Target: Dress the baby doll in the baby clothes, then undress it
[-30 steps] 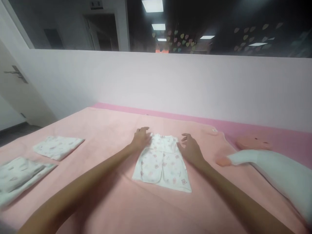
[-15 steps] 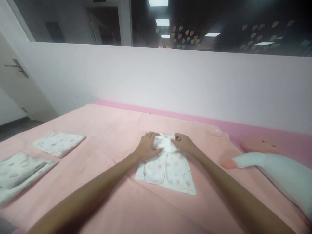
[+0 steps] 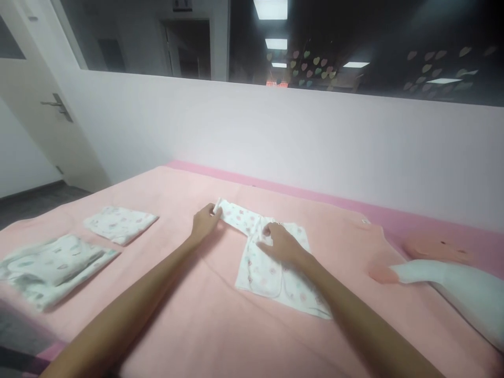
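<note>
A small white baby shirt (image 3: pixel 271 268) with a pastel print lies in the middle of a pink blanket (image 3: pixel 189 325). My left hand (image 3: pixel 205 223) pinches the end of its left sleeve (image 3: pixel 236 212) and holds it stretched out to the left. Over the shirt's chest my right hand (image 3: pixel 281 244) lies with its fingers pressed on the fabric near the collar.
Two folded printed garments, one (image 3: pixel 120 224) farther and one (image 3: pixel 55 262) nearer, lie at the left of the blanket. A doll with a pink head (image 3: pixel 437 247) and pale blue clothing (image 3: pixel 457 294) lies at the right. A white wall runs behind; a door (image 3: pixel 43 110) stands at the left.
Both hands came together at the collar. Then my left hand drew the left sleeve out to the left, while my right hand settled on the chest. The view shifted right.
</note>
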`<state>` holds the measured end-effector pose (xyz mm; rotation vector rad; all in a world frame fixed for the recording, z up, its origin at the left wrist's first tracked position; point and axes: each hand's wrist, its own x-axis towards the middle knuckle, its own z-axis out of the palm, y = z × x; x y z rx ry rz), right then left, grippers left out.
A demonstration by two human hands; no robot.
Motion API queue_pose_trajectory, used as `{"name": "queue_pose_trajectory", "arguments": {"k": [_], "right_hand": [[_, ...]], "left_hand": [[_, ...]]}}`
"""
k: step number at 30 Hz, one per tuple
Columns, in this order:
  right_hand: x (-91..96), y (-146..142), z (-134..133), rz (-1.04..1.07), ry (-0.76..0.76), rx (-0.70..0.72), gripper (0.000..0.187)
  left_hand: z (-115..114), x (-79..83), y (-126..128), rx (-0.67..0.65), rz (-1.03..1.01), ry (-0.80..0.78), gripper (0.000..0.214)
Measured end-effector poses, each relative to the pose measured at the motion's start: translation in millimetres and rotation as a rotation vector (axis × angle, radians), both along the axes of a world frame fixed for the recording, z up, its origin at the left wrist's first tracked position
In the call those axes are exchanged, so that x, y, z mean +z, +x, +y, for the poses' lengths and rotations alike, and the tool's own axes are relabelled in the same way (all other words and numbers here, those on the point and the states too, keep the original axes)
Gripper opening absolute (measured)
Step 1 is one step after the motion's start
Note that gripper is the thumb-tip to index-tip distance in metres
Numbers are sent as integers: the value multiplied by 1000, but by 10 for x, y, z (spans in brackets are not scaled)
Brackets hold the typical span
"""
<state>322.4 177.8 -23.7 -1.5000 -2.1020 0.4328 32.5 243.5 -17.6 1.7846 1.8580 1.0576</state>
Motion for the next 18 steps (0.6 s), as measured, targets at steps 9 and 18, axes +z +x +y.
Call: {"name": "queue_pose_trajectory", "arguments": {"k": [9, 18], "right_hand": [[-140, -97, 94, -60, 46, -87, 29], [338, 1321, -131, -43, 182, -561, 48]], "left_hand": [[60, -246, -174, -42, 121, -17, 37], [46, -245, -180, -42, 184, 8, 33]]}}
